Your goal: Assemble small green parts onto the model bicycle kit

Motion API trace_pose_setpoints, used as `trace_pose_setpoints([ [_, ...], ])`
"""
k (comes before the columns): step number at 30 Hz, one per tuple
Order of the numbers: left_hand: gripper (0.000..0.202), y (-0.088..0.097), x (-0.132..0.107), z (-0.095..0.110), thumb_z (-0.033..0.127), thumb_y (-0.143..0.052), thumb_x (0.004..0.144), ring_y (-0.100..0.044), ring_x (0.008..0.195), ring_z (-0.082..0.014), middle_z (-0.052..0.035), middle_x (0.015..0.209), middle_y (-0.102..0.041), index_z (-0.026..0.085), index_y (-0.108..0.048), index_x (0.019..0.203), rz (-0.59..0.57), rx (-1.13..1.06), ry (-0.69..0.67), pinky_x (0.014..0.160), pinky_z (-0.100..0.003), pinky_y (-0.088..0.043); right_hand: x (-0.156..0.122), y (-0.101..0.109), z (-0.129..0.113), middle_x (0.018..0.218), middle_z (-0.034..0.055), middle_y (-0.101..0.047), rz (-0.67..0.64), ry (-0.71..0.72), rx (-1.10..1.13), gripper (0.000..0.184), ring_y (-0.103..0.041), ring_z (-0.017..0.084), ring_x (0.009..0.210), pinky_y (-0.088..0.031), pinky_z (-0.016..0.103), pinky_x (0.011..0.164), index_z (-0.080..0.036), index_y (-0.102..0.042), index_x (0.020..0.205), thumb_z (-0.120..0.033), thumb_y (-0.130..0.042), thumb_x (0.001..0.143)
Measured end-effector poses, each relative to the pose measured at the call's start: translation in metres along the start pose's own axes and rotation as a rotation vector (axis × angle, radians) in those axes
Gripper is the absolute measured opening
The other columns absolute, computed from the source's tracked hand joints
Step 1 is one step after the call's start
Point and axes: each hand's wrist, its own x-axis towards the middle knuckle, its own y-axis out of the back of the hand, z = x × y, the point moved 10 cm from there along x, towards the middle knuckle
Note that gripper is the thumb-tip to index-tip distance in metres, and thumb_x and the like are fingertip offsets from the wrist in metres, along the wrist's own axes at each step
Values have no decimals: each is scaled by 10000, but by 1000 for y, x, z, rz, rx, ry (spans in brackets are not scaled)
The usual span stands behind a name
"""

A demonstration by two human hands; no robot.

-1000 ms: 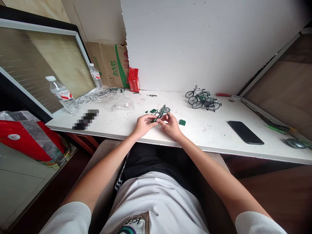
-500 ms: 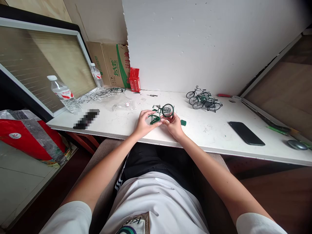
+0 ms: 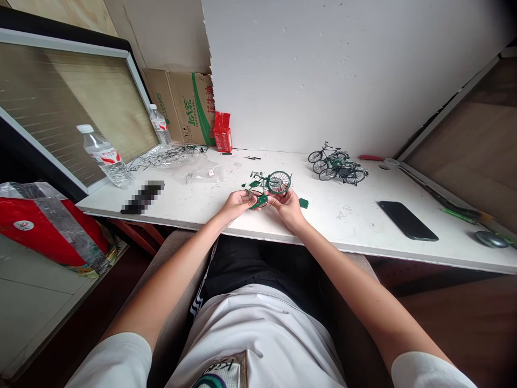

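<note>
Between my hands, above the front part of the white desk, is a green model bicycle with a spoked wheel at its right end. My left hand is closed on the left end of its frame, thumb and fingers pinching near the green lower part. At the lower right, my right hand grips it just under the wheel. My fingers hide some of the frame. A small flat green piece lies on the desk right beside my right hand.
Several finished model bicycles stand at the back right. A black phone lies on the right. Left are a plastic bag, dark part frames, a water bottle and a small red box.
My left hand has shifted slightly left and lower, its fingers drawing in from an arched spread to a pinch. The model bicycle has turned a little; my right hand stays almost in place.
</note>
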Motion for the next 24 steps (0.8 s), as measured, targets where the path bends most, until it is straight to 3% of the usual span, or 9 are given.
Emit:
trace_pose_setpoints([
  [4, 628, 6, 1, -5, 520, -1009, 640, -779, 838, -245, -144, 1007, -823, 118, -775, 1062, 48, -2, 4, 868, -417, -608, 0, -2, -2, 1173, 91, -762, -13, 14, 4, 565, -720, 289, 1205, -591, 480, 1080, -271, -583, 1064, -531, -937, 708],
  [7, 616, 7, 1, -5, 513, -998, 665, -789, 834, -247, -154, 1027, -825, 112, -778, 1078, 62, 11, 14, 907, -426, -599, 0, -5, -1, 1205, 86, -762, -32, 17, 12, 518, -705, 289, 1265, -575, 487, 1109, -276, -541, 1011, -499, -924, 743],
  [14, 666, 1, -2, -2, 493, -995, 679, -808, 865, -269, -176, 1064, -827, 98, -772, 1167, 28, 0, 60, 903, -416, -595, 4, 2, 7, 1080, 51, -732, 8, 2, 48, 616, -713, 289, 1239, -600, 478, 1057, -285, -379, 877, -461, -942, 703],
  [19, 651, 2, -3, 0, 467, -999, 678, -809, 853, -274, -182, 1071, -827, 100, -772, 1165, 33, 4, 69, 842, -390, -582, 5, 3, 11, 1062, 54, -741, 8, -6, 32, 651, -724, 286, 1168, -599, 489, 1036, -288, -365, 876, -496, -948, 675],
  [24, 636, 0, -3, 0, 472, -996, 682, -805, 857, -273, -177, 1070, -828, 107, -771, 1151, 14, 6, 68, 870, -413, -586, 5, 3, 15, 1098, 67, -751, 2, -24, 5, 627, -722, 274, 1138, -599, 485, 1027, -288, -385, 890, -504, -936, 686],
])
